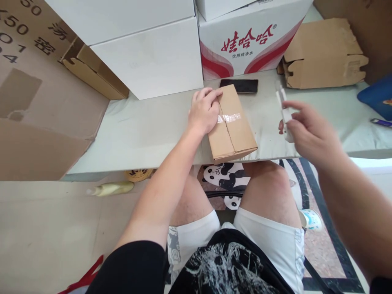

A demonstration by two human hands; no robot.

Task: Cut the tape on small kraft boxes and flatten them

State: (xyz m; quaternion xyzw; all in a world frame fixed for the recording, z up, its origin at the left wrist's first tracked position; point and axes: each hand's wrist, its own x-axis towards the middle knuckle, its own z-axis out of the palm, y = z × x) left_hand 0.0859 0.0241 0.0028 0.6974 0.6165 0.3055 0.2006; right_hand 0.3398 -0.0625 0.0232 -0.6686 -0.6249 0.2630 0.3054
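Observation:
A small brown cardboard box (231,132) lies on the pale covered table near its front edge, with a strip of clear tape across its middle seam. My left hand (204,109) rests on the box's left side, fingers bent over its top. To the right of the box, my right hand (309,130) is raised and pinches a slim white tool (286,116), which looks like a utility knife. The tool points away from me and does not touch the box; its tip is blurred.
Behind the box lies a black phone (241,86). White boxes (153,57) and a red-and-white carton (245,49) stand at the back. Folded cardboard (327,61) is at the back right, a blue object (378,97) and a pen (381,122) at the right. A big carton (45,106) fills the left.

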